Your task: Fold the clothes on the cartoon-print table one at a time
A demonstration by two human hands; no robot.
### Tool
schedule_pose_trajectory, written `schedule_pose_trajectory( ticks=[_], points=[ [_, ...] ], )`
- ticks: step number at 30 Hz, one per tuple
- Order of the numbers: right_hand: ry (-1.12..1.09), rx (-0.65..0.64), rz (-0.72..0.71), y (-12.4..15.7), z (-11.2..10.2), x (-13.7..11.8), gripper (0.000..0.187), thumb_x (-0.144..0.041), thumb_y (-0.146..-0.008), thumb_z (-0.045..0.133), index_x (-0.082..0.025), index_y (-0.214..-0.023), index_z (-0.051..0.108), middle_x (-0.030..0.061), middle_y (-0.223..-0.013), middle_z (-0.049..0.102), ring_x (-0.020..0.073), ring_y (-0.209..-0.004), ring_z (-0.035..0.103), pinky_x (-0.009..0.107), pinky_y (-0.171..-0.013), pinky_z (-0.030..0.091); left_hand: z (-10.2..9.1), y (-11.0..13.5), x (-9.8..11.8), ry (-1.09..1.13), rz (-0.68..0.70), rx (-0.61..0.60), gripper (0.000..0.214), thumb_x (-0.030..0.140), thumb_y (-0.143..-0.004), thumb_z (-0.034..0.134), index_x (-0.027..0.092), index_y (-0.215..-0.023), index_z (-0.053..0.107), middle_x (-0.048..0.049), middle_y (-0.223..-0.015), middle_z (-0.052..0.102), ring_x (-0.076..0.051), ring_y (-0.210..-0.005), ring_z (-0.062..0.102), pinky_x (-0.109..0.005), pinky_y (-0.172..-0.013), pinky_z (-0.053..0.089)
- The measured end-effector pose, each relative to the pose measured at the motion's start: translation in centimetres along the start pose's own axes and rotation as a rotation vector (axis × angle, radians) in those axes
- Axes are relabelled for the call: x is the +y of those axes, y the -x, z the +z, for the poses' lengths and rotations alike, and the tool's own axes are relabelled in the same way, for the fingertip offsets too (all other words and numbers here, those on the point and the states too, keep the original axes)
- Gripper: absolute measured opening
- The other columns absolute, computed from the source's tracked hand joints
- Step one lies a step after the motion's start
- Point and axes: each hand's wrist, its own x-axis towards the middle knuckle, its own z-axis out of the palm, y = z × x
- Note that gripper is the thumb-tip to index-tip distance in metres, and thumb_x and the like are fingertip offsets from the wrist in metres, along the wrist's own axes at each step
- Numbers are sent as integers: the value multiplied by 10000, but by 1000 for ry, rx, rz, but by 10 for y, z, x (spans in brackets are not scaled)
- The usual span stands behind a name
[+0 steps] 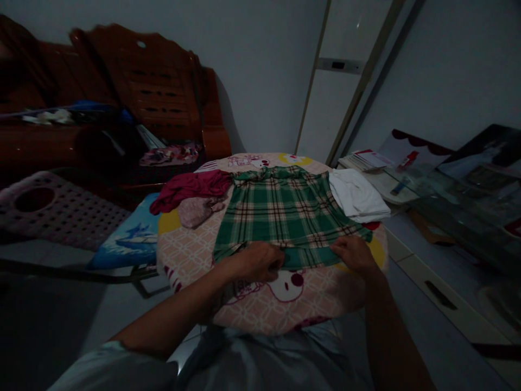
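A green plaid skirt (pixel 280 209) lies spread on a round table, its gathered waist at the far side and its wider hem towards me. My left hand (pixel 260 260) is at the near hem, left of the middle, with its fingers curled in on the cloth; the fingertips are partly hidden. At the right part of the hem, my right hand (pixel 352 252) pinches the fabric. A strip of the cloth between the two hands looks turned or creased. Left of the skirt lie a crumpled dark red cloth (pixel 195 190) and a small pinkish bundle (pixel 199 212).
A patterned cloth (pixel 260 309) covers the table. Folded white fabric (pixel 358 194) sits at its right edge. Beyond are a wooden bench (pixel 158 87) and a tall white cabinet (pixel 336 81). On the left stands a woven chair (pixel 65 209) with a blue cushion (pixel 130 239); a glass-topped unit (pixel 456 206) is right.
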Motion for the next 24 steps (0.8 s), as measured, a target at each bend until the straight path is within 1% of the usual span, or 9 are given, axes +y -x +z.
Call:
schedule_pose_trajectory(
  ticks=[3,6,10,11,14,16,18,20,24],
  points=[
    [-94,30,-130,-2,10,-1,145,-232,-824,589,-182,-803,724,87,-822,716,215,-773,628,305,-704,427,9,5,3,-39,-10,51,40,146,-771,611,184,-781,621,-30,-831,660,-153,-691,584,-258,-567,321],
    [14,71,-225,-6,24,1,189,-173,-820,565,-172,-899,737,103,-923,701,227,-876,622,318,-783,435,15,5,6,-66,-15,102,99,149,-825,544,169,-750,605,-48,-808,653,-162,-705,591,-267,-570,327],
    [155,91,-275,-10,37,4,207,-176,-868,529,-174,-896,734,92,-879,651,212,-859,594,302,-759,418,9,3,2,52,35,51,42,168,-824,591,180,-804,627,-10,-791,655,-135,-696,594,-239,-601,371],
    [168,100,-283,-11,38,4,207,-175,-876,524,-177,-880,731,87,-865,642,209,-848,589,299,-751,414,7,3,-1,73,36,70,50,165,-836,588,185,-840,634,-5,-819,660,-133,-727,603,-230,-635,392],
    [188,150,-299,-11,42,6,210,-162,-886,509,-182,-838,713,83,-851,626,205,-825,578,301,-741,412,3,-1,-15,18,-54,242,136,175,-901,541,197,-997,636,-32,-977,659,-164,-918,613,-245,-767,434],
    [185,188,-316,-11,44,6,211,-152,-887,499,-183,-831,701,84,-852,621,204,-817,572,306,-744,416,4,-3,-25,-59,-139,311,164,230,-926,542,197,-1061,629,-55,-1027,644,-196,-982,600,-272,-790,442],
    [175,224,-344,-10,45,7,213,-142,-885,487,-181,-824,687,89,-849,617,209,-821,568,315,-750,421,8,-4,-33,-91,-178,284,147,263,-931,548,194,-1021,642,-56,-1004,643,-202,-946,604,-279,-764,443],
    [155,257,-386,-9,44,8,205,-134,-877,481,-177,-810,670,94,-839,613,219,-835,566,325,-753,426,10,-4,-37,-81,-181,239,119,248,-928,548,188,-947,649,-49,-969,649,-192,-900,609,-273,-743,436],
    [89,306,-469,-4,35,10,148,-146,-843,496,-179,-774,622,89,-810,607,219,-811,563,334,-747,433,6,0,-32,-6,-184,219,87,207,-922,544,172,-902,621,-36,-914,666,-175,-854,614,-259,-727,420]
  ],
)
